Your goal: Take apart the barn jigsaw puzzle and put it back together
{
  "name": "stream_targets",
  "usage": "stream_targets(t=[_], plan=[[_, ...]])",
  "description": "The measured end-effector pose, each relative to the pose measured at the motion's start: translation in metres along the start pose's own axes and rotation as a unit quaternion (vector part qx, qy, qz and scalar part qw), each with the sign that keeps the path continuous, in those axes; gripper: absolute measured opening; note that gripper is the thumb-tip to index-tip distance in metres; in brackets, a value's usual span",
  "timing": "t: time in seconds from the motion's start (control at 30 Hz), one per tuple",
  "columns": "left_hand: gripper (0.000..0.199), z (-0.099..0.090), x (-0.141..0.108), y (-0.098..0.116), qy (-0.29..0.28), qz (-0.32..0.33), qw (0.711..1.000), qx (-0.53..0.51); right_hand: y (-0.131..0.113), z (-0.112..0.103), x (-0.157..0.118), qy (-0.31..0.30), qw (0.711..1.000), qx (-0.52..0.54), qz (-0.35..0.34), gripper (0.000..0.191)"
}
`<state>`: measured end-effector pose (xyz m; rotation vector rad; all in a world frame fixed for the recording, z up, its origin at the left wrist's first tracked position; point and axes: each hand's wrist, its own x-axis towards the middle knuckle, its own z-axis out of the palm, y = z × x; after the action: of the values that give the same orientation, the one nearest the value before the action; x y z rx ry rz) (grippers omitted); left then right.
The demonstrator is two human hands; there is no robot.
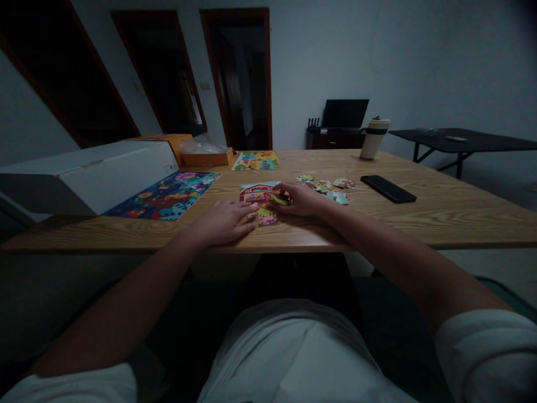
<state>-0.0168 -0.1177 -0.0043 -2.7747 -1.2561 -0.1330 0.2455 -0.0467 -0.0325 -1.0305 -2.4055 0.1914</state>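
Note:
A partly assembled puzzle (257, 193) with a red and teal picture lies near the front of the wooden table. Flat on the table at its left edge rests my left hand (224, 223), fingers apart, fingertips touching the lower left pieces. My right hand (297, 200) is closed around a green and yellow puzzle piece (279, 199) at the puzzle's right side. Pink and yellow pieces (267, 217) sit between the hands. Behind my right hand lie several loose pieces (324, 186).
A black phone (388, 188) lies on the right, with a lidded cup (375, 138) behind it. At the left are a white box (113, 170), a dark blue puzzle (172, 195) and an orange box (206, 158). A colourful picture sheet (257, 160) lies at the back.

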Motion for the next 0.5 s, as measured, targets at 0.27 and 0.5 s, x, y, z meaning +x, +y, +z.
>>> stream_targets(t=[0.27, 0.5], plan=[[0.056, -0.005, 0.015, -0.026, -0.069, -0.038, 0.996, -0.052, -0.011, -0.010, 0.005, 0.044, 0.998, 0.040, -0.026, 0.036], [0.053, 0.000, 0.033, -0.045, 0.042, -0.042, 0.904, -0.424, -0.042, -0.012, 0.012, 0.000, 0.990, 0.068, -0.121, 0.039]])
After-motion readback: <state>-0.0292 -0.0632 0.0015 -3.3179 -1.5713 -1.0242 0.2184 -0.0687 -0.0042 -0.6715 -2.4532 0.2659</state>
